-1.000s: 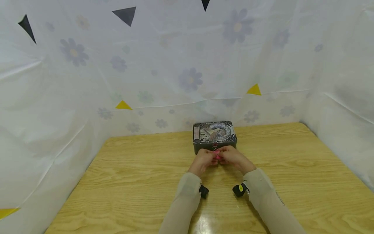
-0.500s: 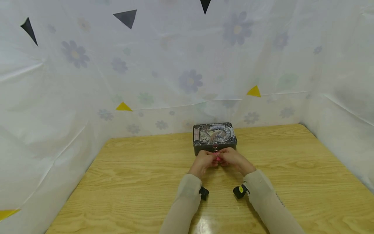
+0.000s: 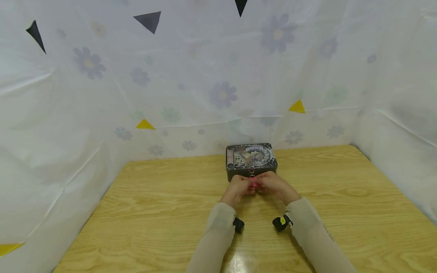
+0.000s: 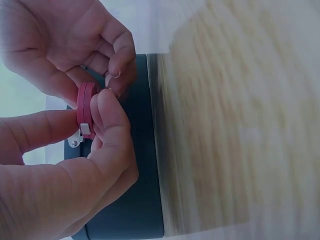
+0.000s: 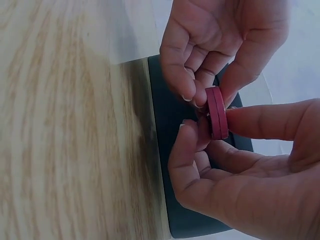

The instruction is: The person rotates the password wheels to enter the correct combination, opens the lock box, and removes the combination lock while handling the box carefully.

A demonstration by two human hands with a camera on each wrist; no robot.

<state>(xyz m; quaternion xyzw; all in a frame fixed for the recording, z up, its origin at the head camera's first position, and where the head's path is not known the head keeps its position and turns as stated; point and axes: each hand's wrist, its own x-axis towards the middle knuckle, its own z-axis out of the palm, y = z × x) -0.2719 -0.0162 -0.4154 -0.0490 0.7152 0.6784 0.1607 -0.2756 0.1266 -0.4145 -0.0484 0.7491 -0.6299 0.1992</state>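
A dark rectangular tin box (image 3: pixel 252 156) with an ornate picture on its lid lies closed at the back of the table. At its front hangs a small pink padlock (image 3: pixel 254 182) by a metal loop at the clasp. My left hand (image 3: pixel 240 185) pinches the padlock (image 4: pixel 85 110) between thumb and fingers; a silver tab shows on its edge in the left wrist view. From the other side my right hand (image 3: pixel 274 184) pinches it too, thumb on one face and fingertips on the other, in the right wrist view. Fingers hide much of the padlock's faces.
The wood-grain table (image 3: pixel 164 212) spreads to both sides of the box. Behind it hangs a white flowered curtain (image 3: pixel 191 83) with black and yellow triangles. Black wrist cameras (image 3: pixel 280 223) sit under both cuffs.
Both hands keep hold of the padlock at the box front, with only slight finger shifts. The head view has tilted a little, so the scene sits slightly lower.
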